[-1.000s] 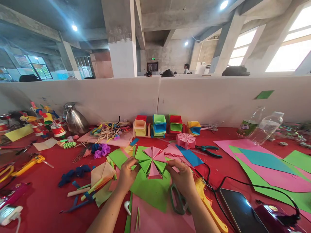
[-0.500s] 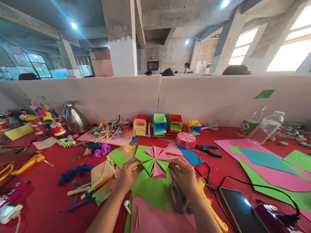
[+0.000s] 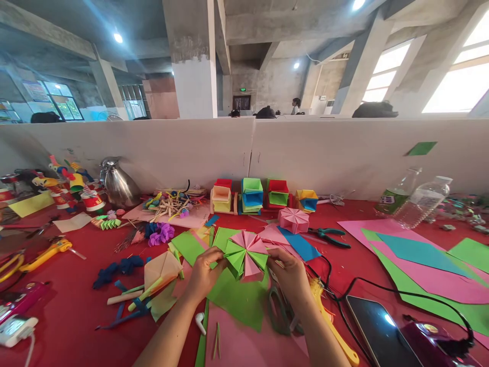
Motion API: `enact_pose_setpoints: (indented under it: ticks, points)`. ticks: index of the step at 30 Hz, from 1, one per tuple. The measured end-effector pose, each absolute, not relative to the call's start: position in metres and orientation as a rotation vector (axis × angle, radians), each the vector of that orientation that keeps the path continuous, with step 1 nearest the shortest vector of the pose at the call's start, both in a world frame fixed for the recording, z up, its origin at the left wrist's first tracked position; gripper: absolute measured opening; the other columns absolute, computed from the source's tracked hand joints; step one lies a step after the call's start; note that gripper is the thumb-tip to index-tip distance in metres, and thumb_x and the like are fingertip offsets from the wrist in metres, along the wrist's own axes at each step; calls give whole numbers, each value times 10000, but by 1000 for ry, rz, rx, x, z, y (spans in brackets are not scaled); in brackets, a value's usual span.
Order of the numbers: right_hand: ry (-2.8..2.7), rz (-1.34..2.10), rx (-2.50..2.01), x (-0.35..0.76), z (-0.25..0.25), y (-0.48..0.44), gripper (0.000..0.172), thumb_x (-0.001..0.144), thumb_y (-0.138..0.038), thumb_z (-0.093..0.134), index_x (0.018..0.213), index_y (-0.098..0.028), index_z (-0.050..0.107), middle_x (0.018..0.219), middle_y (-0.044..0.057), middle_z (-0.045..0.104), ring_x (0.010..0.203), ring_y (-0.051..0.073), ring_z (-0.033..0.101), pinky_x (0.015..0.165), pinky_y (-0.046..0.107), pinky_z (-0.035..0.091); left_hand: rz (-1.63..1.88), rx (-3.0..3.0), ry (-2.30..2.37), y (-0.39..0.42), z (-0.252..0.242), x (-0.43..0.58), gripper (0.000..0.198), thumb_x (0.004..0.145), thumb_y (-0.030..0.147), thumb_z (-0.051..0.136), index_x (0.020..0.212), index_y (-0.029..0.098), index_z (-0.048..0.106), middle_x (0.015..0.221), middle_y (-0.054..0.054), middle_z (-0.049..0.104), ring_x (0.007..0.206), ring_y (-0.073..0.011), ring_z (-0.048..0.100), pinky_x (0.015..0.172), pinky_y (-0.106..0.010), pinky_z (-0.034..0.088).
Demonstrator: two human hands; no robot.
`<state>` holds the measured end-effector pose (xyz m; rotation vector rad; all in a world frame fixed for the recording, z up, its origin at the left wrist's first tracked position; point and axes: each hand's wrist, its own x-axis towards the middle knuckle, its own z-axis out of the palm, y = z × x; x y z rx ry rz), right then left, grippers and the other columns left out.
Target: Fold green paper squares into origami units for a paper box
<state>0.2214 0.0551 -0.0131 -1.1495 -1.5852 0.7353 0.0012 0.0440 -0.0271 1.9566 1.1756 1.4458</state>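
Observation:
Both hands hold a folded pink-and-green paper pinwheel (image 3: 246, 255) just above the red table (image 3: 72, 311). My left hand (image 3: 204, 275) pinches its left edge and my right hand (image 3: 291, 275) pinches its right edge, fingers closed on the paper. Under the pinwheel lie a green sheet (image 3: 237, 300) and a pink sheet (image 3: 248, 346). A finished pink folded box (image 3: 293, 220) sits behind it.
Green-handled scissors (image 3: 280, 316) and a yellow cutter (image 3: 332, 331) lie by my right wrist, a phone (image 3: 378, 331) with a black cable to the right. Coloured paper boxes (image 3: 252, 196) line the white partition (image 3: 313, 153). Pliers (image 3: 328, 235), bottles (image 3: 420, 201), a metal kettle (image 3: 116, 183) and paper sheets (image 3: 428, 265) surround.
The hands have drawn slightly closer together, squeezing the pinwheel a little narrower. The view has shifted slightly; nothing else moved.

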Motion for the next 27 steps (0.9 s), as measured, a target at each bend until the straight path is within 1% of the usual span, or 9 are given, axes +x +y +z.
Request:
enact_pose_setpoints:
  ticks: [4, 9, 12, 15, 21, 24, 27]
  points:
    - [-1586, 737, -1146, 223, -15, 55, 161, 733, -239, 546, 780, -193, 692, 767, 47, 697, 736, 195, 622, 669, 290, 470, 1446, 1963, 1153, 43, -28, 2, 159, 816, 175, 521, 658, 174, 531, 716, -2, 520, 684, -121, 508, 626, -192, 394]
    - [-1615, 734, -1144, 218, -11, 55, 139, 701, -224, 568, 775, -203, 685, 776, 25, 696, 741, 187, 614, 698, 287, 462, 1513, 1939, 1184, 46, -33, -1, 171, 813, 156, 502, 644, 173, 516, 687, -2, 494, 662, -123, 485, 603, -198, 379]
    - [-1615, 714, -1159, 216, -8, 53, 97, 689, -217, 568, 693, -202, 664, 702, 12, 678, 688, 178, 600, 669, 281, 453, 1540, 1926, 1198, 47, -34, -2, 179, 816, 157, 489, 639, 174, 512, 671, 4, 472, 644, -120, 474, 589, -199, 373]
    - [-1603, 694, -1172, 218, -6, 51, 116, 701, -235, 550, 635, -199, 638, 638, 10, 655, 634, 172, 589, 624, 274, 447, 1520, 1937, 1183, 47, -33, -2, 169, 806, 155, 498, 641, 176, 523, 669, 7, 480, 645, -118, 489, 590, -195, 383]
    - [-1606, 667, -1171, 219, -3, 50, 126, 717, -270, 546, 681, -197, 642, 694, 29, 671, 673, 184, 598, 639, 283, 449, 1507, 1931, 1186, 46, -32, 0, 135, 770, 128, 511, 647, 179, 537, 691, 6, 512, 667, -122, 511, 619, -198, 398]
    - [-1616, 652, -1167, 216, -2, 50, 110, 705, -268, 572, 744, -200, 648, 748, 26, 677, 713, 186, 598, 679, 289, 448, 1536, 1895, 1219, 46, -35, -1, 139, 767, 120, 490, 646, 181, 518, 678, 13, 486, 651, -119, 488, 603, -198, 388]
    - [-1621, 635, -1177, 214, -2, 50, 97, 704, -264, 573, 708, -200, 647, 702, 18, 664, 670, 176, 584, 650, 280, 439, 1550, 1875, 1230, 48, -38, -2, 127, 755, 118, 483, 649, 182, 512, 672, 18, 469, 642, -116, 479, 600, -197, 391]
